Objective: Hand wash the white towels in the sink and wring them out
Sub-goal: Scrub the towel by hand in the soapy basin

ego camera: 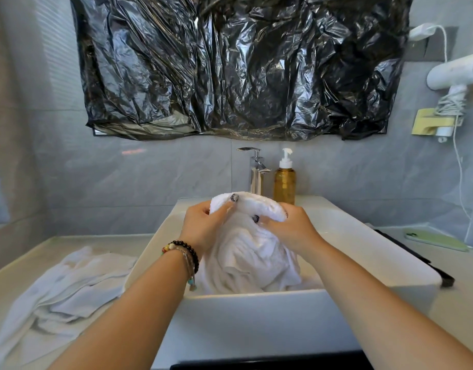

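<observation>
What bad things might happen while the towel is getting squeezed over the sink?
Both hands, left hand and right hand, grip the towel over the sink, so water might splash toward the green phone on the counter. The towel's raised top sits close to the soap bottle and might knock it. Drips may wet the other towel on the left.

A plain white towel [246,252] is seen in a white sink [256,313]. A second white towel [61,287], faintly grey in shadow, is shown at the left on the pale cream surface [21,265]. The far wall is covered in pale grey tiles [149,180] with faint marbled veining, and glossy black plastic sheeting [238,65] is hung above. A chrome faucet [255,172] is flanked on the right by an amber bottle [284,182] with a white pump. Black and multicoloured beads [184,252] are worn on the left wrist. At far right, a pale green phone [435,240] and a white hairdryer [454,73] are seen.
</observation>
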### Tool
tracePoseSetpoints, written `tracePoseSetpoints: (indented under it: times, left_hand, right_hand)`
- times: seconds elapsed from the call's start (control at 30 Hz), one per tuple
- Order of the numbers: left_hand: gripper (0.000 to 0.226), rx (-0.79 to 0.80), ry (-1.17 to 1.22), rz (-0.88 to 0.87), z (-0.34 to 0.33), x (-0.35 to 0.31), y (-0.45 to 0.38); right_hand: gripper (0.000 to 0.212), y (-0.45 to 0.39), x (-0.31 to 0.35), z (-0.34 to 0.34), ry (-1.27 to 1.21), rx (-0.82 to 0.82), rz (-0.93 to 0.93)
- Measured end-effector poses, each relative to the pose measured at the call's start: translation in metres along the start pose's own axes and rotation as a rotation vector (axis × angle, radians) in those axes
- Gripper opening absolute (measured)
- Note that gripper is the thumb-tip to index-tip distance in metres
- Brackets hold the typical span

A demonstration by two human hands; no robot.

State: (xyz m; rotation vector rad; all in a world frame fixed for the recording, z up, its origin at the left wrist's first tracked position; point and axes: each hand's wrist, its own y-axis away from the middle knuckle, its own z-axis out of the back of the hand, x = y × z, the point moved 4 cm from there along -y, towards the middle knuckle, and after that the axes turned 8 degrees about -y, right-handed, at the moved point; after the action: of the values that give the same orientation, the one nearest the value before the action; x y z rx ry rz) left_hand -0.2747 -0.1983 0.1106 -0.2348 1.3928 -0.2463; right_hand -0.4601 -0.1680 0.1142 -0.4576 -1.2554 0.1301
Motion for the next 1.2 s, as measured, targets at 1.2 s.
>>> tracePoseSetpoints:
  times: [1.2]
  left_hand:
    - [0.023,0.308,-0.008,-0.044,-0.009,-0.019,-0.078]
  right_hand:
    - [0.017,-0.073,0.014,0.002,-0.359,0.503,-0.027]
